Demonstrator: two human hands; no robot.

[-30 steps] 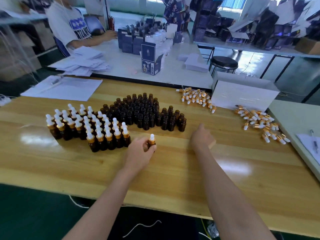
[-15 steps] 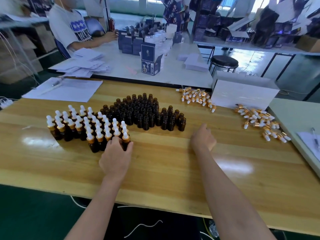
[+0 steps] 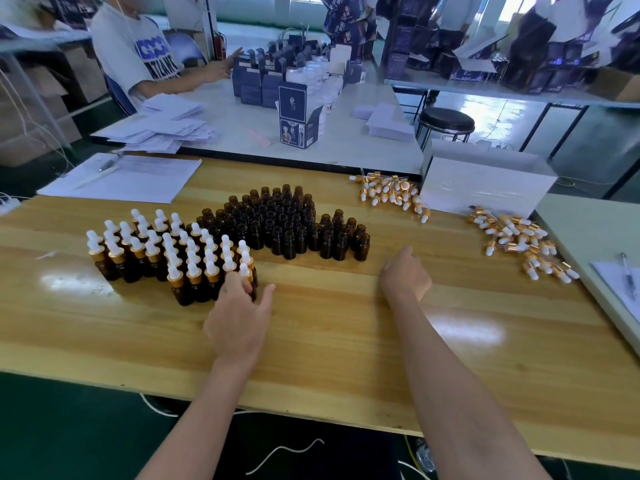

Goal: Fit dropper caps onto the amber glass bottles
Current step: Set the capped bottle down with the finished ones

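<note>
While the left hand (image 3: 239,317) is reaching forward over the bench (image 3: 311,348), its fingertips (image 3: 240,284) are touching the nearest capped bottle (image 3: 246,271), the one standing at the near right corner of the capped group (image 3: 156,251). Fingers are lying loosely extended and the thumb is splaying out to the right, off the glass, so nothing is being pinched.

The right hand (image 3: 405,275) is resting on the bench well to the right, just on the near side of the uncapped bottles (image 3: 287,223). Its back is facing the camera.

All bottles are standing upright and packed tight. They are small, dark amber glass. Those on the left are wearing gold collars and white rubber bulbs; those in the middle are showing open necks. The two groups are touching where they meet. Loose dropper caps (image 3: 391,194) are lying in a heap at the far edge, against a white box (image 3: 485,188). A second heap (image 3: 519,237) is lying farther right, well apart from both hands.

Hard to make out:
- The right hand's fingers are folding away behind the knuckles, so I cannot tell whether it is holding anything.
- The left fingers are covering part of the touched bottle's body.
- Detail on the loose caps is reading too small.
- The top of the frame is cutting off a person (image 3: 138,53) sitting at the far table.
- The right edge is cutting off a sheet with a pen (image 3: 627,275).
</note>
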